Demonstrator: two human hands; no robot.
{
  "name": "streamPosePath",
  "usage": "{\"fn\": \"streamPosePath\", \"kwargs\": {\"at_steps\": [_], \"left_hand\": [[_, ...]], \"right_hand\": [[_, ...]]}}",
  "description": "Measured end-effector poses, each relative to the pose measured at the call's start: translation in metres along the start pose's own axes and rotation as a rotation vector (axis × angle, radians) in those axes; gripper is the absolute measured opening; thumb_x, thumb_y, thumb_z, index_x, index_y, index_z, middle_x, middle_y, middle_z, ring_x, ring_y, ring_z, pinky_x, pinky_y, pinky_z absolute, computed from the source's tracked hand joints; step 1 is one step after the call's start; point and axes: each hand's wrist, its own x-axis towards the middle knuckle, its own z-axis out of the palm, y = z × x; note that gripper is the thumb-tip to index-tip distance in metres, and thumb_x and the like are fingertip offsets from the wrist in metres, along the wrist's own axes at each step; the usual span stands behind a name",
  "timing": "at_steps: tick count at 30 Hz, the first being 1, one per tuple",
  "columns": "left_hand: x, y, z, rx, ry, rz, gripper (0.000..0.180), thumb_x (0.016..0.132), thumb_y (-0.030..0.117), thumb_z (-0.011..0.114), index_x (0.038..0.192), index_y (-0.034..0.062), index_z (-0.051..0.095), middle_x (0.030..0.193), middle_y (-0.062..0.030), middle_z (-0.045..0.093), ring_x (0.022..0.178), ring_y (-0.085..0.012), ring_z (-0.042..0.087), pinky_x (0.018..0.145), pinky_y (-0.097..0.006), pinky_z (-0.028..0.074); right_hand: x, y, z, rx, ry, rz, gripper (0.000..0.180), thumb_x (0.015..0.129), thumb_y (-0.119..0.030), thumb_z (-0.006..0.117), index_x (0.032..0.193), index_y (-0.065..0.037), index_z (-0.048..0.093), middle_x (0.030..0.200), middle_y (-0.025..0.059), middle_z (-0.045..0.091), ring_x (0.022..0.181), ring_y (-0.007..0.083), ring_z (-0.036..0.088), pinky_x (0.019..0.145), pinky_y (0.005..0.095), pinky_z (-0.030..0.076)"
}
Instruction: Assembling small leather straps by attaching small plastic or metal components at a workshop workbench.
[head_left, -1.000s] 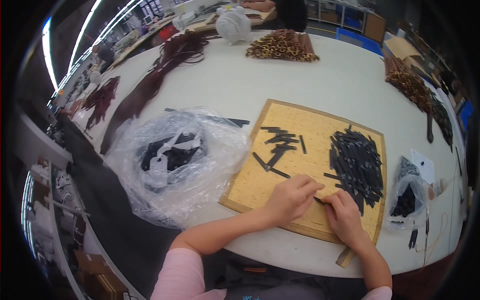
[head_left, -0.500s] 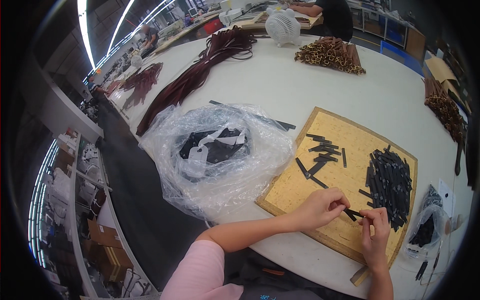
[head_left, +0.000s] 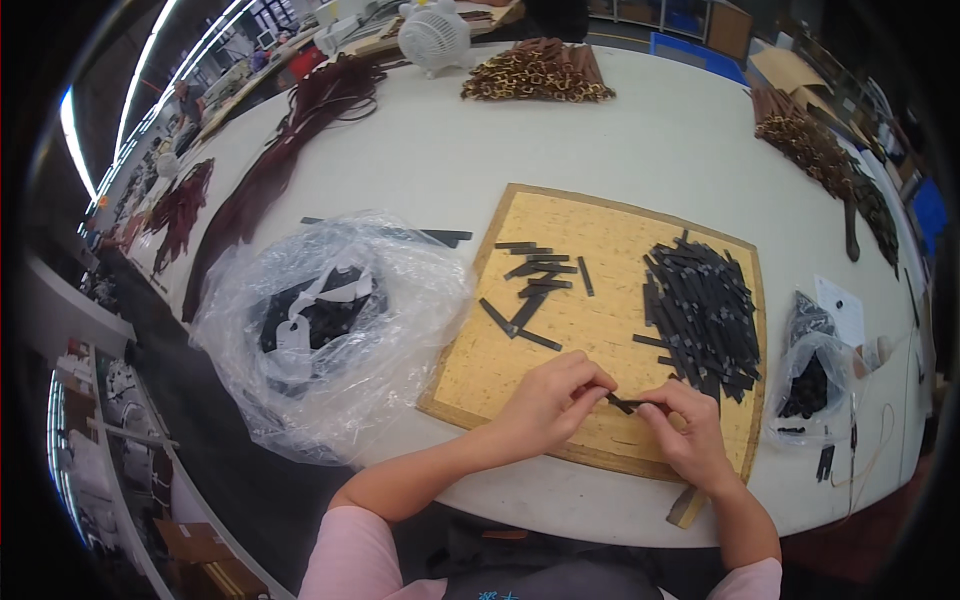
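Low over the near part of a yellow board [head_left: 610,350], both hands are closed on a short black strip [head_left: 627,404]. My left hand [head_left: 552,400] pinches its left end between thumb and fingers. At the other end, my right hand [head_left: 690,432] pinches it too. The strip seems folded or doubled with a second piece; which of these I cannot tell. Just beyond my right hand lies a dense heap of black strips [head_left: 705,315]. Several loose strips [head_left: 540,268] are scattered on the board's far left, beyond my left hand.
Left of the board sits a large clear plastic bag [head_left: 405,350] with black pieces inside. A smaller bag [head_left: 805,385] of black parts lies at the right. Farther back are dark red straps [head_left: 255,190], a white fan [head_left: 433,40] and brown straps with gold buckles [head_left: 540,75].
My view has swung to the right, so the table's things sit farther left. Both hands keep their pinch on the black strip, and its pieces now lie closer together.
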Motion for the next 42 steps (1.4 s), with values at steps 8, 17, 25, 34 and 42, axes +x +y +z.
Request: {"fn": "streamPosePath", "kwargs": {"at_steps": [8, 17, 25, 34, 42], "left_hand": [[0.007, -0.010, -0.014, 0.705, 0.197, 0.215, 0.010, 0.090, 0.008, 0.068, 0.098, 0.0020, 0.070, 0.085, -0.0119, 0.059, 0.080, -0.0261, 0.060, 0.066, -0.035, 0.050], [0.000, 0.010, 0.007, -0.566, -0.111, -0.405, 0.017, 0.100, 0.015, 0.064, 0.095, -0.0014, 0.062, 0.077, -0.0010, 0.062, 0.068, -0.0055, 0.057, 0.061, -0.022, 0.047], [0.002, 0.010, 0.009, -0.673, -0.228, -0.438, 0.014, 0.101, 0.012, 0.062, 0.102, -0.0010, 0.059, 0.090, -0.0044, 0.066, 0.080, -0.0097, 0.064, 0.074, -0.024, 0.054], [0.003, 0.013, 0.000, -0.797, -0.319, -0.402, 0.019, 0.097, 0.006, 0.065, 0.115, 0.0000, 0.062, 0.107, -0.0093, 0.066, 0.101, -0.0141, 0.064, 0.091, -0.028, 0.051], [-0.002, 0.022, 0.008, -0.744, -0.431, -0.042, 0.008, 0.093, 0.012, 0.070, 0.101, 0.0108, 0.070, 0.139, -0.0107, 0.053, 0.142, -0.0304, 0.031, 0.117, -0.049, 0.022]], "right_hand": [[-0.003, 0.012, -0.008, 0.721, -0.310, 0.494, 0.027, 0.106, -0.021, 0.053, 0.106, 0.000, 0.070, 0.081, 0.0002, 0.066, 0.073, 0.0059, 0.059, 0.067, 0.0210, 0.049], [-0.004, 0.001, -0.006, 0.755, -0.360, 0.460, 0.031, 0.107, -0.026, 0.050, 0.107, 0.001, 0.067, 0.084, 0.0038, 0.068, 0.072, 0.0076, 0.062, 0.064, 0.0207, 0.050], [-0.011, 0.011, 0.003, -0.091, 0.022, -0.328, 0.026, 0.082, -0.005, 0.075, 0.107, -0.006, 0.068, 0.088, 0.0056, 0.069, 0.073, 0.0189, 0.067, 0.062, 0.0305, 0.053], [-0.014, 0.007, -0.013, 0.438, -0.133, 0.265, 0.017, 0.097, -0.014, 0.064, 0.111, -0.004, 0.068, 0.099, 0.0063, 0.070, 0.087, 0.0134, 0.069, 0.073, 0.0272, 0.055], [-0.015, 0.011, 0.001, 1.336, -0.710, 0.389, 0.029, 0.108, -0.023, 0.050, 0.119, 0.001, 0.063, 0.096, 0.0045, 0.068, 0.092, 0.0111, 0.065, 0.083, 0.0264, 0.054]]}}
